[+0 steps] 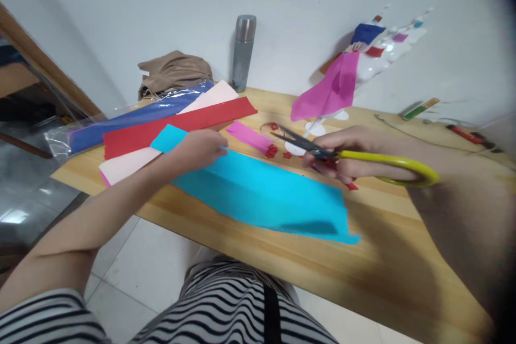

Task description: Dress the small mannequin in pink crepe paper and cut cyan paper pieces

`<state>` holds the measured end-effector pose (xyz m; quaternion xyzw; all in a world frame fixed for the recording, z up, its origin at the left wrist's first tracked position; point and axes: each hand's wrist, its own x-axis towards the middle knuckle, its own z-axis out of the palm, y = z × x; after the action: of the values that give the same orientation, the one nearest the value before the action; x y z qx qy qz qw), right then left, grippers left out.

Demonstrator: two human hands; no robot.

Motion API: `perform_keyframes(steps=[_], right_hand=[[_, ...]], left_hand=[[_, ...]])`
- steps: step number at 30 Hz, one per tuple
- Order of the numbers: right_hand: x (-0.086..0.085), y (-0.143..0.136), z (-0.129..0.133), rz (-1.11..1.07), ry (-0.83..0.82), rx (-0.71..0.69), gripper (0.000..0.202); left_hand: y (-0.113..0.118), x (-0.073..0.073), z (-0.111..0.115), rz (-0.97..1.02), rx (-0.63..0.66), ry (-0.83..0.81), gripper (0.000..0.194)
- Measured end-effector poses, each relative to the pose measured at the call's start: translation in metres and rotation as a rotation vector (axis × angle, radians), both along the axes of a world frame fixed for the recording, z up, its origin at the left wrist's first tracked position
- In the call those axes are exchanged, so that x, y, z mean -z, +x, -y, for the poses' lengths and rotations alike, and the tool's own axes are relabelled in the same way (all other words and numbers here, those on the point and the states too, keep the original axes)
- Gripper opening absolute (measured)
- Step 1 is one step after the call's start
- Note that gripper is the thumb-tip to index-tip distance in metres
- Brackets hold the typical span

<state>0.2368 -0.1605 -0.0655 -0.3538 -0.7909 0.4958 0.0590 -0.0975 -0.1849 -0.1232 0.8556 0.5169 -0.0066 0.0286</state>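
My left hand (203, 149) pinches the top edge of a bright blue sheet of crepe paper (262, 193), which spreads rightward over the wooden table. A smaller end of the blue sheet shows on the far side of that hand. My right hand (336, 153) holds scissors (310, 146) with yellow handles and dark blades pointing left, above and apart from the blue sheet. The blades look slightly parted. Beyond them lie a narrow pink paper strip (248, 137), small red paper bits (271, 151) and white round pieces (315, 129).
Red crepe paper (173, 124) and blue paper in a clear bag (141, 115) lie at left. A brown cloth (175, 72) and a grey flask (244, 54) stand by the wall. A white decorated model (379, 59) with magenta paper (332, 88) and a red-handled tool (465, 134) are at right.
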Motion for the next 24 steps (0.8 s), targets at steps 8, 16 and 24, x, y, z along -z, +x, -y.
perform_keyframes(steps=[8, 16, 24], right_hand=[[0.031, -0.005, 0.003, 0.012, -0.047, -0.031, 0.037], [0.056, 0.014, 0.009, 0.038, -0.193, 0.025, 0.035], [0.064, 0.011, 0.017, 0.006, -0.218, -0.073, 0.055]], left_hand=[[-0.031, 0.024, -0.068, -0.186, -0.008, -0.163, 0.018], [-0.014, 0.023, -0.058, -0.104, 0.062, -0.303, 0.021], [0.018, 0.010, -0.043, -0.280, 0.192, -0.126, 0.012]])
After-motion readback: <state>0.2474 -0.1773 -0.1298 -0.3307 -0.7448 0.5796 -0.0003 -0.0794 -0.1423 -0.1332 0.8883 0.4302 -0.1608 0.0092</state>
